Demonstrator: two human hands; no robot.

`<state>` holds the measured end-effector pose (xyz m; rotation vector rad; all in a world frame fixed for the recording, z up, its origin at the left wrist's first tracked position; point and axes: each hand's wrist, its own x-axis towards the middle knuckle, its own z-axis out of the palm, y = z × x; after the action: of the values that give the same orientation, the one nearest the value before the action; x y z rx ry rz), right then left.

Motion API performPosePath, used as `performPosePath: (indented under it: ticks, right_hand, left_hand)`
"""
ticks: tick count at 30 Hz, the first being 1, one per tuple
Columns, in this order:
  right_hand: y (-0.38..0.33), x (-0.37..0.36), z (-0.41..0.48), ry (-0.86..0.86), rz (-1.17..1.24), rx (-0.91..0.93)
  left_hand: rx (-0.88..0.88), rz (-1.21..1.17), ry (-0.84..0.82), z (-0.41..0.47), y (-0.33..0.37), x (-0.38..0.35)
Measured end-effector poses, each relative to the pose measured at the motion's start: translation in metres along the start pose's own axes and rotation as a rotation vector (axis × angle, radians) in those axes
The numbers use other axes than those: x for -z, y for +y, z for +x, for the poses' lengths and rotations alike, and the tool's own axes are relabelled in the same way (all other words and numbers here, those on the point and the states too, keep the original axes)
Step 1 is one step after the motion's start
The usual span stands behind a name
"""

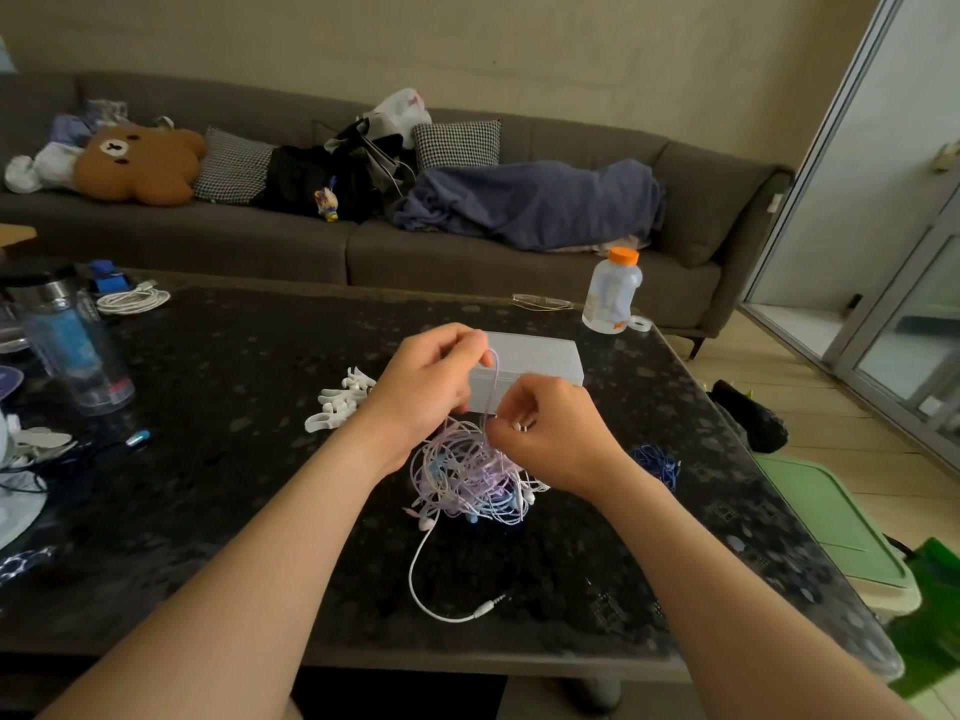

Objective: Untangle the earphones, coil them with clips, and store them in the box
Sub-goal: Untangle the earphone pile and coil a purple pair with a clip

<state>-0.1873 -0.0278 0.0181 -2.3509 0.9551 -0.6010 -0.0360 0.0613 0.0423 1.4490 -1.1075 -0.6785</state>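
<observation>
"Untangling is the step in hand, I'd judge: the heap is knotted and the clips look unused. Start at the left. What do you see?"

"White clips (343, 402) lie loose on the table (234, 366), at about ten o'clock from the tangle (467, 475), with no hand on them. Next comes the left hand (426, 387), raised above the heap. Its thumb and forefinger pinch a lilac cord (496, 376), which drops from the pinch toward six o'clock into the knot."

"And where is the tangle relative to the grips?"

"It lies on the table, below and between both hands. One white cord (415, 558) escapes at six o'clock and ends in a jack plug (491, 605). The box (540, 363) stands at twelve o'clock, just behind the hands, and looks closed."

"The right hand?"

"The right hand (550, 433) has its fingers curled round something small and white — earbuds (522, 424), probably — just above the heap's one o'clock edge. A dark blue bundle (657, 462) sits at three o'clock."

"So what's the next move?"

"Drawing that lilac cord clear, I'd guess — tracing where it crosses the others and easing it out gently, so the pull doesn't tighten the knot."
</observation>
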Motion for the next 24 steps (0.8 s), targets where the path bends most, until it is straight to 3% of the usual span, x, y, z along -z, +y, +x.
performPosePath:
  ticks: [6, 12, 15, 19, 22, 24]
  right_hand:
    - [-0.006, 0.001, 0.005, 0.051, 0.030, 0.112]
    - [-0.023, 0.010, -0.002, 0.377, 0.534, 0.035]
    - [-0.035, 0.016, -0.009, 0.496, 0.690, 0.023]
    - [-0.043, 0.023, -0.012, 0.715, 0.692, 0.081]
    - [-0.045, 0.022, -0.013, 0.793, 0.598, 0.123]
    - [-0.045, 0.021, -0.011, 0.843, 0.554, 0.140]
  left_hand:
    - [-0.133, -0.172, 0.010, 0.002, 0.002, -0.001]
    - [-0.084, 0.391, 0.106, 0.006, -0.016, 0.004]
    - [-0.041, 0.496, 0.055, 0.007, -0.027, 0.004]
    - [-0.059, 0.686, -0.035, 0.005, -0.032, 0.004]
    - [-0.044, 0.777, 0.046, 0.007, -0.033, 0.002]
    - [0.075, 0.691, 0.077, 0.008, -0.031, -0.001]
